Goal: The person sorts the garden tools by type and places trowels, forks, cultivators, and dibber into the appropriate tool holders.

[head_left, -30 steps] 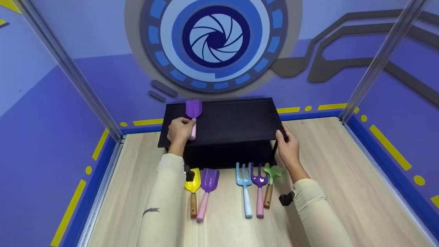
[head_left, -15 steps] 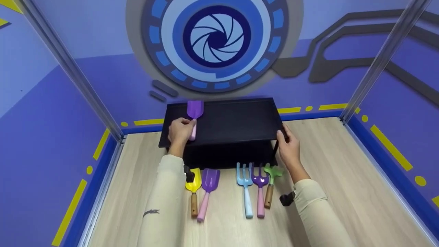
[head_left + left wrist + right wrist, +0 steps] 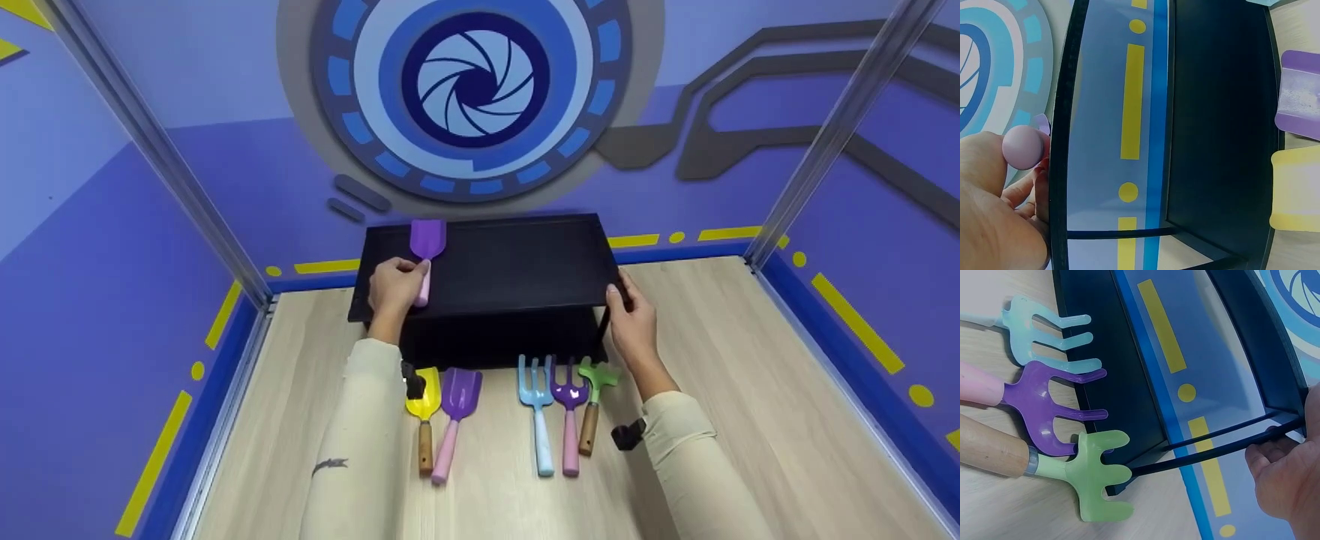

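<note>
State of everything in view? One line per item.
Shelf: standing upright
Upper purple trowel: held over the shelf top, contact unclear
Left grip: pinching the upper purple trowel
Right grip: holding the shelf's right end
Yellow trowel: lying, blade toward shelf
Lower purple trowel: lying, blade toward shelf
Blue fork: lying, tines toward shelf
Purple fork: lying likewise
Green fork: lying likewise

Bright light glints on the purple fork (image 3: pixel 570 397); the black shelf (image 3: pixel 525 262) is murky underneath.

The trowel (image 3: pixel 427 238) is purple and pink, the rack (image 3: pixel 525 262) plain black.
</note>
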